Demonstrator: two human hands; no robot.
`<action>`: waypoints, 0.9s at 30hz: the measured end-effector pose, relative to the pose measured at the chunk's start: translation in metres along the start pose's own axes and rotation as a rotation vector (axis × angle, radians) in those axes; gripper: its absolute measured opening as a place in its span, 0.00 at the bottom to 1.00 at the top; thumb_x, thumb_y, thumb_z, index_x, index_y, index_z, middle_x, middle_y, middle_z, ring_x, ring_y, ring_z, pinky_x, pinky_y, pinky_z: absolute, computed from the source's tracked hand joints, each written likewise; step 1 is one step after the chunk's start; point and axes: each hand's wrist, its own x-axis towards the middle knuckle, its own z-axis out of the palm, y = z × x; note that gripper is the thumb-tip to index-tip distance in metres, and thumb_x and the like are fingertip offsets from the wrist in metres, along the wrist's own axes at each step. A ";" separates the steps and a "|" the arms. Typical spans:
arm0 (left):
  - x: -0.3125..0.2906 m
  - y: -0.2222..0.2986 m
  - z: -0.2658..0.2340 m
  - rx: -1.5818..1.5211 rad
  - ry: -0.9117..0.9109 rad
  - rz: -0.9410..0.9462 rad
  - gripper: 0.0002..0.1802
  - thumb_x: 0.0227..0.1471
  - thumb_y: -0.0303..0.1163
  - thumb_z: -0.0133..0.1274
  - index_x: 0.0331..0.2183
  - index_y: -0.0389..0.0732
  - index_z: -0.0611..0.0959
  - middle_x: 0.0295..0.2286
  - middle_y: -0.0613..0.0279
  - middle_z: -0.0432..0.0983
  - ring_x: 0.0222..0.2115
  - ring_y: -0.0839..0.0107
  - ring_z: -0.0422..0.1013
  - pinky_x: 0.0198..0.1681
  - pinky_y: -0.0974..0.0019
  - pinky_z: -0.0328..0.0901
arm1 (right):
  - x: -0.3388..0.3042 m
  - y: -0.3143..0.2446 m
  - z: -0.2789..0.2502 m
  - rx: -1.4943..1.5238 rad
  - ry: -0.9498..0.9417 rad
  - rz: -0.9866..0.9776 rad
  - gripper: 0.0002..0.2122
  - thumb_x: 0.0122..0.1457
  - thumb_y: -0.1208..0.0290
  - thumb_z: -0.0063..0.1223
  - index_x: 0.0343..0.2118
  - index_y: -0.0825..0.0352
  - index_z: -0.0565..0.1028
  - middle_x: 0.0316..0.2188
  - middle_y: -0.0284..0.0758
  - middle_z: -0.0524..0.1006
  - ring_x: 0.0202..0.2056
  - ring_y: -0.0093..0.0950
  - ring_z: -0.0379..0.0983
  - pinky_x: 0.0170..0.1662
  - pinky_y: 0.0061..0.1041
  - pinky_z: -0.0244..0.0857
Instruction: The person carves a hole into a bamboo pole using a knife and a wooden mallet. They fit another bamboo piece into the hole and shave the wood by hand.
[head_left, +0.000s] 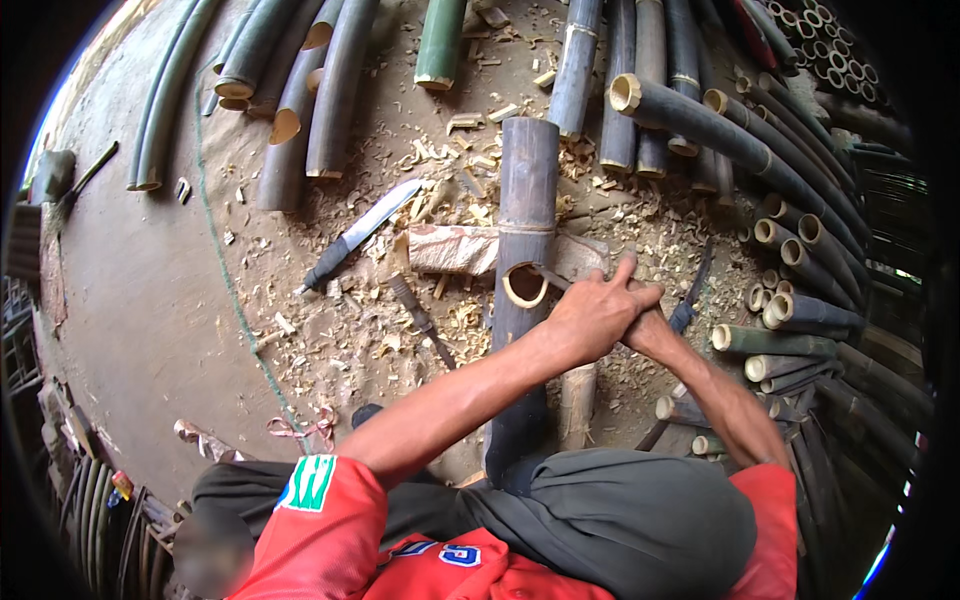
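Note:
A dark bamboo tube runs away from my lap, lying across a pale wooden block. An oval hole with a pale cut rim opens in its upper side. My left hand and my right hand are closed together just right of the hole. Between them they grip a narrow-bladed knife, its dark blade reaching to the hole's edge; its handle is hidden by my fingers. The tube's near end lies between my legs.
Left of the tube lie a large knife with a dark wrapped handle and a slim tool. Another dark blade is to the right. Wood shavings cover the ground. Bamboo poles lie at the back, more bamboo at right.

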 end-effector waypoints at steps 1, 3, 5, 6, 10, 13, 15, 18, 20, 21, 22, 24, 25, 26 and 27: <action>0.001 0.002 -0.004 -0.045 0.083 -0.039 0.38 0.53 0.24 0.56 0.64 0.57 0.70 0.58 0.39 0.65 0.45 0.42 0.77 0.47 0.50 0.76 | 0.005 0.002 -0.013 -0.134 -0.002 -0.074 0.16 0.61 0.62 0.59 0.48 0.65 0.76 0.40 0.40 0.76 0.43 0.35 0.73 0.48 0.43 0.70; 0.000 0.007 -0.014 -0.142 0.178 -0.156 0.43 0.50 0.18 0.57 0.65 0.58 0.70 0.64 0.37 0.57 0.49 0.41 0.74 0.50 0.49 0.76 | 0.018 -0.003 -0.039 -0.374 0.008 -0.242 0.16 0.60 0.62 0.61 0.47 0.66 0.77 0.39 0.41 0.76 0.41 0.36 0.73 0.46 0.45 0.71; -0.004 0.004 -0.005 -0.192 0.516 -0.152 0.47 0.47 0.13 0.55 0.66 0.57 0.69 0.63 0.36 0.56 0.51 0.41 0.70 0.52 0.48 0.72 | 0.048 -0.038 -0.073 -0.508 -0.141 -0.265 0.17 0.55 0.64 0.65 0.44 0.66 0.76 0.37 0.37 0.76 0.38 0.33 0.74 0.44 0.40 0.72; -0.006 0.002 0.000 -0.211 0.675 -0.144 0.49 0.45 0.10 0.54 0.66 0.57 0.68 0.62 0.36 0.56 0.52 0.41 0.69 0.53 0.47 0.71 | 0.065 -0.040 -0.079 -0.616 -0.228 -0.297 0.17 0.53 0.65 0.67 0.43 0.65 0.75 0.36 0.35 0.76 0.37 0.31 0.75 0.43 0.37 0.73; -0.010 -0.004 -0.017 -0.307 0.985 -0.128 0.59 0.36 0.12 0.65 0.69 0.49 0.61 0.57 0.41 0.60 0.56 0.41 0.64 0.56 0.47 0.68 | 0.090 -0.073 -0.079 -0.994 -0.082 -0.595 0.12 0.56 0.68 0.64 0.41 0.59 0.76 0.37 0.29 0.77 0.35 0.29 0.75 0.48 0.35 0.72; -0.009 -0.004 -0.022 -0.181 0.531 -0.180 0.54 0.37 0.14 0.64 0.66 0.47 0.64 0.54 0.39 0.63 0.54 0.43 0.68 0.53 0.49 0.73 | 0.067 -0.015 -0.030 -0.336 0.311 -0.564 0.12 0.68 0.61 0.51 0.49 0.61 0.73 0.47 0.37 0.76 0.49 0.29 0.72 0.59 0.36 0.68; -0.003 -0.002 -0.021 -0.092 0.081 -0.166 0.48 0.39 0.16 0.63 0.63 0.47 0.67 0.53 0.39 0.67 0.51 0.43 0.72 0.51 0.49 0.75 | 0.036 -0.009 -0.006 0.032 0.165 -0.167 0.17 0.69 0.60 0.52 0.54 0.64 0.70 0.51 0.40 0.75 0.53 0.32 0.71 0.60 0.37 0.68; 0.011 0.007 -0.019 -0.031 -0.280 -0.039 0.37 0.41 0.20 0.64 0.56 0.45 0.75 0.50 0.40 0.69 0.45 0.45 0.78 0.48 0.49 0.76 | 0.001 -0.010 0.032 0.857 0.177 0.418 0.24 0.70 0.57 0.53 0.62 0.68 0.66 0.58 0.44 0.73 0.59 0.37 0.69 0.62 0.38 0.67; 0.006 -0.002 -0.030 -0.114 -0.143 0.001 0.38 0.39 0.19 0.62 0.56 0.45 0.76 0.51 0.41 0.69 0.48 0.44 0.77 0.50 0.48 0.75 | 0.003 -0.036 -0.008 0.620 0.039 0.407 0.25 0.69 0.57 0.55 0.61 0.69 0.68 0.58 0.47 0.73 0.59 0.38 0.70 0.62 0.37 0.68; 0.002 -0.006 -0.031 -0.190 -0.030 0.000 0.39 0.39 0.18 0.61 0.57 0.46 0.76 0.52 0.40 0.68 0.49 0.44 0.76 0.51 0.48 0.75 | 0.010 -0.050 -0.039 0.400 -0.052 0.349 0.22 0.68 0.58 0.56 0.57 0.68 0.71 0.56 0.47 0.74 0.57 0.37 0.72 0.60 0.36 0.70; 0.000 -0.007 -0.034 -0.267 0.086 0.010 0.40 0.38 0.17 0.60 0.58 0.46 0.75 0.53 0.40 0.67 0.49 0.43 0.75 0.52 0.48 0.75 | 0.017 -0.056 -0.059 0.176 -0.134 0.295 0.20 0.67 0.58 0.57 0.54 0.68 0.74 0.54 0.48 0.75 0.55 0.37 0.73 0.58 0.35 0.72; -0.002 -0.009 -0.041 -0.383 0.311 0.003 0.43 0.37 0.16 0.57 0.59 0.47 0.75 0.54 0.40 0.66 0.50 0.42 0.74 0.53 0.48 0.74 | 0.035 -0.056 -0.073 -0.111 -0.108 0.045 0.14 0.63 0.63 0.57 0.45 0.68 0.78 0.43 0.46 0.78 0.43 0.35 0.77 0.49 0.37 0.75; -0.006 -0.010 -0.043 -0.428 0.419 -0.025 0.44 0.37 0.16 0.56 0.60 0.47 0.74 0.55 0.39 0.65 0.50 0.41 0.74 0.54 0.48 0.73 | 0.048 -0.059 -0.080 -0.249 -0.105 -0.104 0.12 0.59 0.65 0.59 0.40 0.68 0.79 0.37 0.44 0.80 0.38 0.34 0.78 0.45 0.37 0.76; -0.010 -0.012 -0.045 -0.470 0.525 -0.052 0.45 0.37 0.15 0.55 0.61 0.47 0.73 0.56 0.39 0.64 0.50 0.41 0.74 0.54 0.49 0.73 | 0.060 -0.064 -0.089 -0.381 -0.079 -0.249 0.10 0.56 0.67 0.61 0.36 0.67 0.81 0.32 0.41 0.81 0.33 0.33 0.79 0.42 0.37 0.77; -0.015 -0.014 -0.044 -0.530 0.635 -0.072 0.48 0.36 0.15 0.54 0.63 0.44 0.71 0.58 0.39 0.61 0.53 0.40 0.70 0.59 0.50 0.68 | 0.071 -0.073 -0.095 -0.512 -0.067 -0.341 0.10 0.53 0.67 0.62 0.35 0.67 0.81 0.31 0.41 0.81 0.33 0.33 0.79 0.41 0.37 0.77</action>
